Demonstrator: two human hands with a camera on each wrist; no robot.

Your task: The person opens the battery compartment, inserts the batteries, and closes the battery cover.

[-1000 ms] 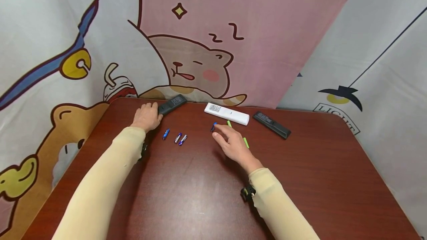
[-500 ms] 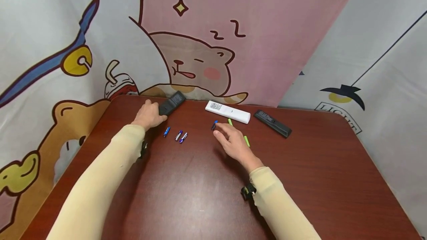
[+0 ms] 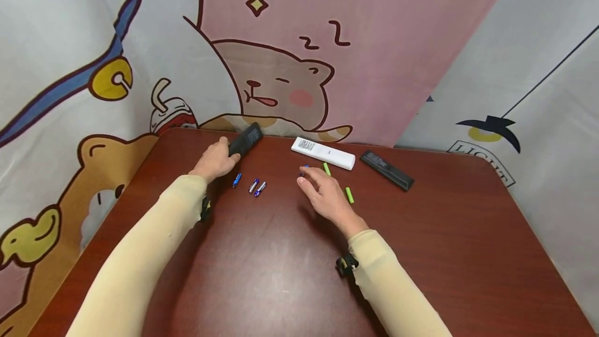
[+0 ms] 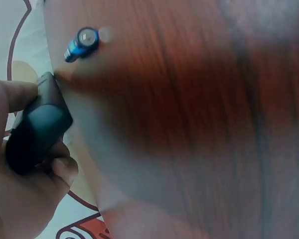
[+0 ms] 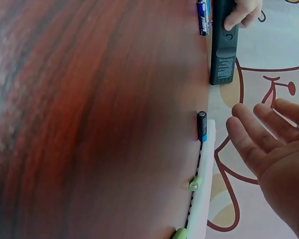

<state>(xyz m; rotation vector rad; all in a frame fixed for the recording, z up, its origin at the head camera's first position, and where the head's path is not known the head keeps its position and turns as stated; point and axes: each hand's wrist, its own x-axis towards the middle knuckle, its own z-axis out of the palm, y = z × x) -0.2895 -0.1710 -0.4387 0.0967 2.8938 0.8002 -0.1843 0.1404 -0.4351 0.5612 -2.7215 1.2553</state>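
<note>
My left hand point(image 3: 217, 159) grips the near end of a black remote control point(image 3: 247, 139), its label side up, at the back left of the table. In the left wrist view the thumb and fingers curl round the sides of the remote point(image 4: 46, 117). My right hand point(image 3: 324, 194) hovers over the middle of the table with relaxed, spread fingers and holds nothing. A blue-and-black battery point(image 5: 202, 127) is nearest to it, partly hidden by the fingertips in the head view. Two green batteries point(image 3: 349, 195) lie by that hand.
A blue battery point(image 3: 237, 180) and two silver-and-purple batteries point(image 3: 260, 189) lie right of the left hand. A white remote control point(image 3: 324, 153) and another black remote point(image 3: 387, 170) lie toward the back. A printed cloth point(image 3: 374, 56) hangs behind the table edge.
My left hand has shifted its hold on the black remote, thumb now along its right side, and the remote has turned slightly. The right hand stays nearly in place.
</note>
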